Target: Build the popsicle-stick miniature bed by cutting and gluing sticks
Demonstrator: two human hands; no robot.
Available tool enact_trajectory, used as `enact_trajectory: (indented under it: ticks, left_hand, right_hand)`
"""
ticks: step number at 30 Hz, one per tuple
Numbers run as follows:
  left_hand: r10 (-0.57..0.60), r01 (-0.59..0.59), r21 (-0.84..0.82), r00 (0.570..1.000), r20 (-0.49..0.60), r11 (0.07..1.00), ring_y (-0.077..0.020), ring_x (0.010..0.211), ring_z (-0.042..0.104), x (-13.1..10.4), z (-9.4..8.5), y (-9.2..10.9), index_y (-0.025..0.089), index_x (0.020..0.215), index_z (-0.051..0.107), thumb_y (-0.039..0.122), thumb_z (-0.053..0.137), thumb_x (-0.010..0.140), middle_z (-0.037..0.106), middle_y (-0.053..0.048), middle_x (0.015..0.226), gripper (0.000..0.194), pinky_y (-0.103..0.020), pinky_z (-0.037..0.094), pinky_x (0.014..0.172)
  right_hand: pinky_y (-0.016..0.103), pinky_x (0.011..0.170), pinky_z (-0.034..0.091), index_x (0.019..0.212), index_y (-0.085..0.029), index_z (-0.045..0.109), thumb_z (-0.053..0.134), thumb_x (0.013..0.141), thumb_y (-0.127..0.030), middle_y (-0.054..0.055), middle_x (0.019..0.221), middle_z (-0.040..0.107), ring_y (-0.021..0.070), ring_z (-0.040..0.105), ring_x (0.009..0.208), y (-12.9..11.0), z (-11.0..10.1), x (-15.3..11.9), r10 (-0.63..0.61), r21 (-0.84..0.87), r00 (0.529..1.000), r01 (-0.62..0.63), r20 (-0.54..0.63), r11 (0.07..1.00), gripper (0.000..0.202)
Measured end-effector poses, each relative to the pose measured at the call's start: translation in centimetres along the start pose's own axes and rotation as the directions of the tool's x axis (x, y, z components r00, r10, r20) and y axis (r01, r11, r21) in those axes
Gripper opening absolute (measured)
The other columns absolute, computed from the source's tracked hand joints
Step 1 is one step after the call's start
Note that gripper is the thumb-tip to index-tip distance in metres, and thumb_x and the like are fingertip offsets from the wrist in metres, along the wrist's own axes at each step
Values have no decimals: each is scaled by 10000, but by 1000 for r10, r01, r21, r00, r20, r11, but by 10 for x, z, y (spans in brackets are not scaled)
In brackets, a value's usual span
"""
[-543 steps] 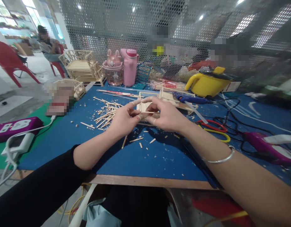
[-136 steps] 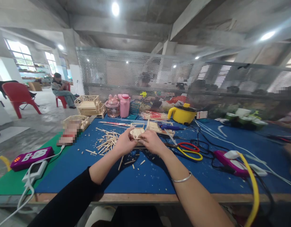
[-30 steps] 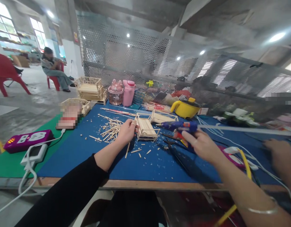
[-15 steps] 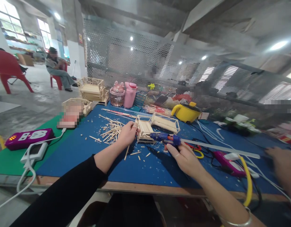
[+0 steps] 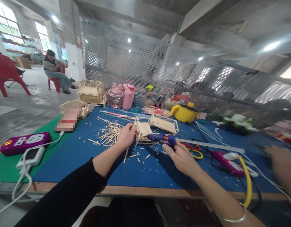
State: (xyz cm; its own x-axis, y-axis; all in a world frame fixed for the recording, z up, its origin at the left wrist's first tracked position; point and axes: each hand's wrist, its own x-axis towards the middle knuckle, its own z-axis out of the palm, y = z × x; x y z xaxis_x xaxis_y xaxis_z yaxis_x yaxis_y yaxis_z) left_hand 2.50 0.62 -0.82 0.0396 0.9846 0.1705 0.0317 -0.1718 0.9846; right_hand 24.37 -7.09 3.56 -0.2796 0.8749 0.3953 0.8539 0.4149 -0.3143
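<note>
Closed on the left side of a small wooden stick frame (image 5: 144, 130) is my left hand (image 5: 126, 135). My right hand (image 5: 180, 156) grips a blue hot glue gun (image 5: 163, 138), with a long whitish glue stick (image 5: 211, 145) sticking out of its back. The gun's nozzle points left and meets the near part of the frame; whether it touches I cannot tell. A second stick frame (image 5: 164, 124) lies just behind to the right. Loose wooden sticks (image 5: 111, 132) are heaped left of my left hand, with small offcuts on the blue mat (image 5: 145, 176).
Stacked stick frames (image 5: 90, 91), a pink bottle (image 5: 128, 96) and a yellow pot (image 5: 185, 113) stand at the back. Scissors (image 5: 195, 154), cables and a purple power strip (image 5: 227, 162) lie to the right. Another person's hand (image 5: 275, 153) is at far right; a phone (image 5: 68, 118) lies left.
The view has shifted slightly. Both hands keep their holds on the frame and the glue gun; the nozzle stays at the frame, and the glue stick's far end sits a little further left.
</note>
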Motion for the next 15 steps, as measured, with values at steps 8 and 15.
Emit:
enact_trajectory:
  ticks: [8,15]
  left_hand:
    - [-1,1,19,1000,-2,1000,-131,627,605,-1,-1,2,195,775,491,386,418,877,672,-40,772,228,-218,447,508]
    - [10,-10,35,1000,-2,999,-129,629,607,0,-1,0,199,759,489,407,427,873,681,-36,779,245,-228,445,547]
  right_hand:
    - [382,1023,424,1205,-176,616,389,922,-478,97,1223,644,262,567,1172,-2,-1,1,-10,4,1000,10,-3,1000,472]
    - [392,993,442,1154,-170,641,391,919,-476,103,1137,679,275,603,1106,-2,1,0,-21,-25,999,20,-26,999,460]
